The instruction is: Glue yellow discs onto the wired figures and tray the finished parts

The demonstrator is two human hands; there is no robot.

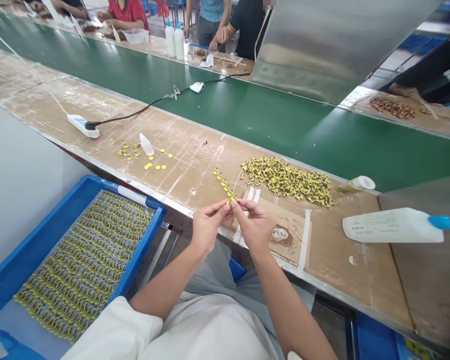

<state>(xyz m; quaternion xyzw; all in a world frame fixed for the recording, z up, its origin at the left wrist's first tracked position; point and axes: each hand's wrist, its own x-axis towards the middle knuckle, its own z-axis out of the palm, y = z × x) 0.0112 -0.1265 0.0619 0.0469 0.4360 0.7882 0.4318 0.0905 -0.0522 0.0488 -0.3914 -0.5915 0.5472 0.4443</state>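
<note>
My left hand [207, 224] and my right hand [255, 224] meet at the table's near edge, fingers pinched together. Between their fingertips is a small yellow piece [228, 203], partly covered by the fingers. A slanting row of small yellow-and-brown pieces [224, 184] runs away from the fingertips across the brown tabletop. Beyond my right hand lies a big heap of little yellow-and-brown pieces [285, 180]. Just right of that hand, a taped cardboard sheet [290, 220] carries a small whitish blob [280, 233] in a brown stain.
At lower left, a blue tray [165, 207] holds many rows of yellow-and-brown pieces. Loose yellow discs [158, 167] lie near a small white bottle [146, 144]. A large blue-capped bottle [392, 225] lies at right. Behind runs a green belt [225, 105], crossed by a black cable [135, 114]; people work beyond.
</note>
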